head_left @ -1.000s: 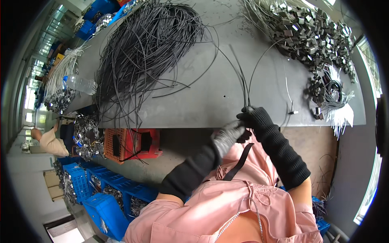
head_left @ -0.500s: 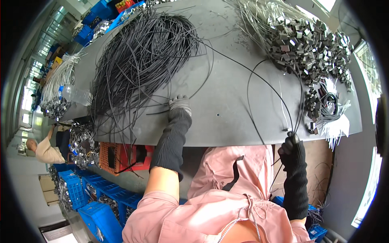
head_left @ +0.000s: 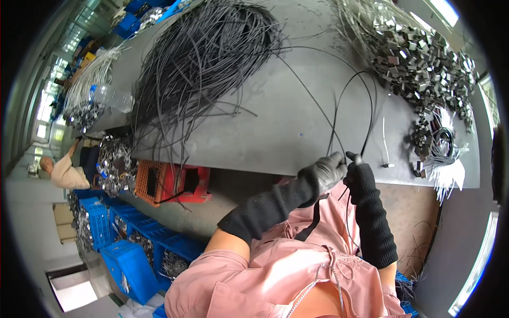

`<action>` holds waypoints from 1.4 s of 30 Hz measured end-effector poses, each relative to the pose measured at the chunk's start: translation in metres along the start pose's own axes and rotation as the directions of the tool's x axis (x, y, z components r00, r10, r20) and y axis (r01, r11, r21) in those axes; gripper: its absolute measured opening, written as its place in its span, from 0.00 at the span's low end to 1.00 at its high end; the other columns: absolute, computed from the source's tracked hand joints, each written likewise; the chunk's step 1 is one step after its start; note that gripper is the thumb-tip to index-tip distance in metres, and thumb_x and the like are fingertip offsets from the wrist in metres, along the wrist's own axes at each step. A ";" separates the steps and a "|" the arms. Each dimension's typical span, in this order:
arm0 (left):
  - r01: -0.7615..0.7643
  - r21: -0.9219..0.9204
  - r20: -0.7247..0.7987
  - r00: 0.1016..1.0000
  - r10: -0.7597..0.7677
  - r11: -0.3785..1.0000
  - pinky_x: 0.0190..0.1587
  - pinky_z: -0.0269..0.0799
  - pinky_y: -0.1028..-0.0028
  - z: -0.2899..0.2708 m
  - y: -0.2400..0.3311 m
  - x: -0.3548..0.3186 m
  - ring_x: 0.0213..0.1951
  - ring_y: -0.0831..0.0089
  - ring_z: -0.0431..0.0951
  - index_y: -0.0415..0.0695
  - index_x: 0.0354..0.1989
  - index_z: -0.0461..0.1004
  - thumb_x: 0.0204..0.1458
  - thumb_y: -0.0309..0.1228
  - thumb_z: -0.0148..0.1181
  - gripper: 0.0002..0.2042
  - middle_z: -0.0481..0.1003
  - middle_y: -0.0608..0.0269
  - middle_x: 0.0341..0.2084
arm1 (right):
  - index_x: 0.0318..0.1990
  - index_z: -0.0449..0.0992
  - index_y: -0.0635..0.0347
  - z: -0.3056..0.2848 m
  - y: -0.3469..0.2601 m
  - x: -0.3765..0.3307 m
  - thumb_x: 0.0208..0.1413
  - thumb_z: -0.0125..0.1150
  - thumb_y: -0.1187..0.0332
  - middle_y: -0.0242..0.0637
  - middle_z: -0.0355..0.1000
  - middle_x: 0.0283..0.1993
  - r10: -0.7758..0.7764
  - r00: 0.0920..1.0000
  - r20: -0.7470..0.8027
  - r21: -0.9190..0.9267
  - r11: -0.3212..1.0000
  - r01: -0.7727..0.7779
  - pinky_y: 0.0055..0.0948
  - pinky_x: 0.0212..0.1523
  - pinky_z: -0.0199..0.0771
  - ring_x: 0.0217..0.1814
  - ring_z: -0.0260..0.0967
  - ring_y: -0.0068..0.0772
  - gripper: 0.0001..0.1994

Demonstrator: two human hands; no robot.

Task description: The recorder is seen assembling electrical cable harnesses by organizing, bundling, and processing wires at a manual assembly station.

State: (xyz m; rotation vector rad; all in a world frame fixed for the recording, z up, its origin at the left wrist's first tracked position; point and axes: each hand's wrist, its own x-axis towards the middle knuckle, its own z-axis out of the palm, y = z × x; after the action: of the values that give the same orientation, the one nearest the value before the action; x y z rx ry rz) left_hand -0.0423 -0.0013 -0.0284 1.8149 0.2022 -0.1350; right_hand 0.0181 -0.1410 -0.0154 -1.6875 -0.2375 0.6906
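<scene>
My left hand (head_left: 324, 173) and my right hand (head_left: 360, 172), both in dark gloves with long black sleeves, meet at the near edge of the grey table (head_left: 265, 127). Together they pinch thin black cables (head_left: 352, 100). One cable loops up over the table and comes back down to my right hand. Another runs from my left hand back toward the big heap of black cables (head_left: 207, 63) at the far left of the table.
A pile of small metal clips on wires (head_left: 419, 53) fills the table's far right. A coiled cable and white ties (head_left: 445, 159) lie at the right edge. Below the table stand an orange crate (head_left: 169, 183) and blue bins (head_left: 132, 249). Another person (head_left: 63, 172) sits at far left.
My left hand has left the cable heap and come back to the table's near edge. My right hand has risen to meet it, and a cable now loops between them.
</scene>
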 end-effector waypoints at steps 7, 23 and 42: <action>-0.239 0.152 0.096 0.969 0.226 0.959 0.47 0.66 0.67 -0.050 -0.004 -0.013 0.43 0.59 0.71 0.41 0.47 0.67 0.53 0.37 0.50 0.16 0.72 0.52 0.39 | 0.36 0.72 0.62 0.001 0.004 0.005 0.52 0.49 0.53 0.30 0.65 0.20 0.207 0.970 -0.125 -0.076 0.973 -0.218 0.23 0.20 0.61 0.19 0.60 0.23 0.19; 0.531 0.742 -0.519 0.841 -0.151 0.408 0.38 0.72 0.64 -0.213 -0.017 0.026 0.39 0.61 0.76 0.44 0.41 0.73 0.52 0.33 0.47 0.12 0.75 0.52 0.35 | 0.37 0.65 0.63 -0.028 0.008 -0.002 0.58 0.44 0.62 0.28 0.55 0.15 0.120 0.987 -0.103 0.138 0.985 -0.106 0.22 0.17 0.59 0.14 0.54 0.21 0.12; -0.531 0.790 0.394 0.822 0.411 0.305 0.41 0.66 0.61 -0.062 0.019 -0.008 0.39 0.58 0.69 0.50 0.35 0.71 0.41 0.31 0.52 0.10 0.69 0.59 0.35 | 0.32 0.67 0.55 -0.077 0.000 -0.027 0.51 0.56 0.54 0.44 0.72 0.36 0.238 0.934 0.268 0.244 0.921 -0.304 0.17 0.15 0.55 0.15 0.54 0.16 0.14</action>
State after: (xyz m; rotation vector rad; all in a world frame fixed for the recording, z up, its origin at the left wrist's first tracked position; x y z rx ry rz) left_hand -0.0476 0.0537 0.0064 2.8411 -0.6612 0.1182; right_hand 0.0400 -0.2183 0.0000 -1.3757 -0.0615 1.0839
